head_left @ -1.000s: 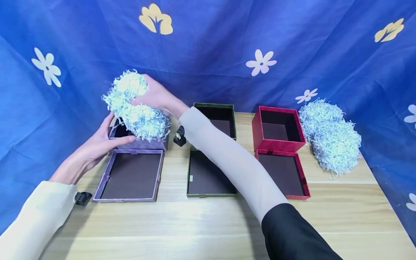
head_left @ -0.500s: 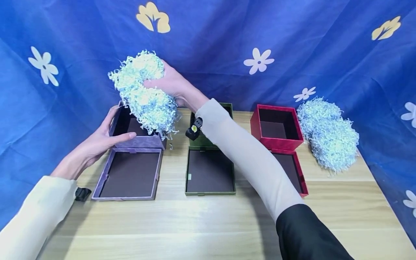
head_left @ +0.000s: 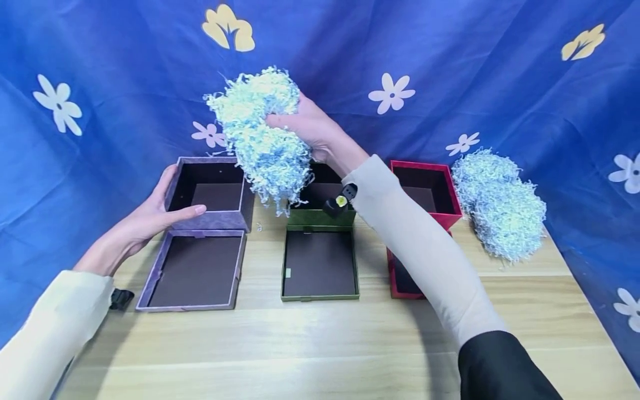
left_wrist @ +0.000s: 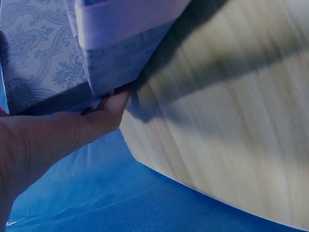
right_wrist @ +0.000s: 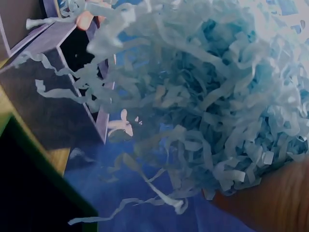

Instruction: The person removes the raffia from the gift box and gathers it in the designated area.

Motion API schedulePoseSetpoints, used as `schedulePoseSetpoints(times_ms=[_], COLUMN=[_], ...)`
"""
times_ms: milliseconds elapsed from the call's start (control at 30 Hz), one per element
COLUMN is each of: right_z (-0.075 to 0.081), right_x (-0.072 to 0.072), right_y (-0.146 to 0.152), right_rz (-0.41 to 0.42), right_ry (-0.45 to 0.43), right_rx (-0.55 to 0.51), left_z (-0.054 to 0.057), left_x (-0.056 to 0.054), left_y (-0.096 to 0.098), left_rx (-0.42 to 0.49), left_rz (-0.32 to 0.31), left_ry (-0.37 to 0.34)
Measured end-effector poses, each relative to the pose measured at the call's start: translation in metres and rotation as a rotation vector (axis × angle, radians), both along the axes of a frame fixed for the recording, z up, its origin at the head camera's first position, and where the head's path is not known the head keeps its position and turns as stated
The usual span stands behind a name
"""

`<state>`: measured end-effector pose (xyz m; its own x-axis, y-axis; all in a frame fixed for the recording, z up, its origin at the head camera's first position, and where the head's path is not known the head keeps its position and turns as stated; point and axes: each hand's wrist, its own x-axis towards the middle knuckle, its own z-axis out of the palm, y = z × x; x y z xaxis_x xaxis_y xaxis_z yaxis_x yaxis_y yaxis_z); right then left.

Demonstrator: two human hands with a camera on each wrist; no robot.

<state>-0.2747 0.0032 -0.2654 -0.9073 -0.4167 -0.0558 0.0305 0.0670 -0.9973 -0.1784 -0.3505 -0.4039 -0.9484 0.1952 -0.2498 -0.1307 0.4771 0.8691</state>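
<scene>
A clump of pale blue shredded paper (head_left: 260, 128) is in my right hand (head_left: 320, 130), whose fingers sink into it; the fingertips are hidden. It hangs above the gap between the purple box (head_left: 212, 220) and the green box (head_left: 322, 218), covering part of the green box's opening. Loose strands trail from the shredded paper (right_wrist: 217, 96) in the right wrist view. My left hand (head_left: 142, 222) rests on the purple box's front left corner. Its thumb lies straight along the front wall, and the other fingers reach up the left side. The purple box's dark inside shows.
Flat before the boxes lie a purple lid (head_left: 195, 272), a green lid (head_left: 320, 266) and a partly hidden red lid (head_left: 394, 291). A red box (head_left: 445, 218) stands to the right, beside more shredded paper (head_left: 505, 216). A blue curtain (head_left: 330, 44) hangs behind the table (head_left: 280, 350).
My right hand has lifted the shredded paper up and rightward off the purple box, uncovering its inside. A small scrap lies on the table near that box. My left hand stays at the corner.
</scene>
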Motion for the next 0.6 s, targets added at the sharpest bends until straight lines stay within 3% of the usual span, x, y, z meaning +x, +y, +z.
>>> schedulePoseSetpoints(times_ms=[233,400,533,600], right_z=[-0.004,-0.006,-0.002,0.001], right_x=[0.008,0.016,0.022,0.025], right_y=[0.044,0.073,0.097,0.111], right_rz=[-0.079,-0.101,-0.114,-0.139], right_ry=[0.022,0.036,-0.005,-0.003], right_rx=[0.031,-0.033,-0.107,-0.079], left_z=[-0.002,-0.002,-0.001,0.000], left_x=[0.000,0.000,0.000,0.001], left_y=[-0.007,-0.014,-0.018,-0.021], left_rx=[0.009,0.016,0.013,0.011], left_rz=[-0.007,-0.009,-0.008,-0.007], left_ry=[0.016,0.018,0.007,0.001])
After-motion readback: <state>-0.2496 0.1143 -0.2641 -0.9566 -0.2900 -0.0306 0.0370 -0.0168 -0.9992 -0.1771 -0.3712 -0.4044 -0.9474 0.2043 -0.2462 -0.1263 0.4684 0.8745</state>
